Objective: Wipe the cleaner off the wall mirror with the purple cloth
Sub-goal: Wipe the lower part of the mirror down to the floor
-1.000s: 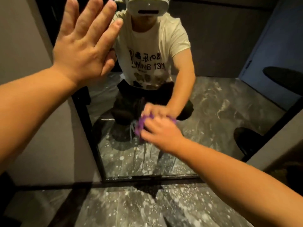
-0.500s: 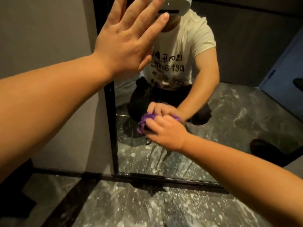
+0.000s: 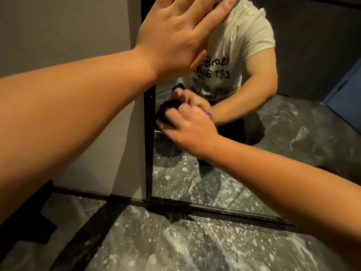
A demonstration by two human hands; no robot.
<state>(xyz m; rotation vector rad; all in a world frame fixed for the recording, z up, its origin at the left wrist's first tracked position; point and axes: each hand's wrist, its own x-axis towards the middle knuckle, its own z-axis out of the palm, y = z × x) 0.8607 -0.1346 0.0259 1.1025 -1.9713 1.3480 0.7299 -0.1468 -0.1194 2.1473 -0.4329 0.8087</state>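
Head view: left hand (image 3: 175,36) raised, fingers straight and together, flat against the mirror (image 3: 224,180) near its left frame (image 3: 149,153); holds nothing. Fingertips run off the top edge. Left forearm crosses the view from the lower left.

Right hand (image 3: 187,126) lower, close to the mirror's left edge, fingers curled round the cloth (image 3: 209,114) and pressing it on the glass. Hand is motion-blurred. Cloth mostly hidden under the fingers; a small purple bit shows at the hand's upper right, and a darker bunched mass ahead of the fingertips by the frame, which may be cloth or its reflection, cannot tell which.

Mirror is black-framed and set on a grey wall (image 3: 68,32), bottom edge near the floor (image 3: 175,241). Lower glass shows faint streaks and pale specks; cannot tell cleaner from reflected floor pattern. Floor is dark marble with white speckling.

Reflection shows the person crouched, white printed T-shirt (image 3: 234,45), dark trousers, both arms reaching to the glass. Blue panel (image 3: 347,90) reflected at the right edge.
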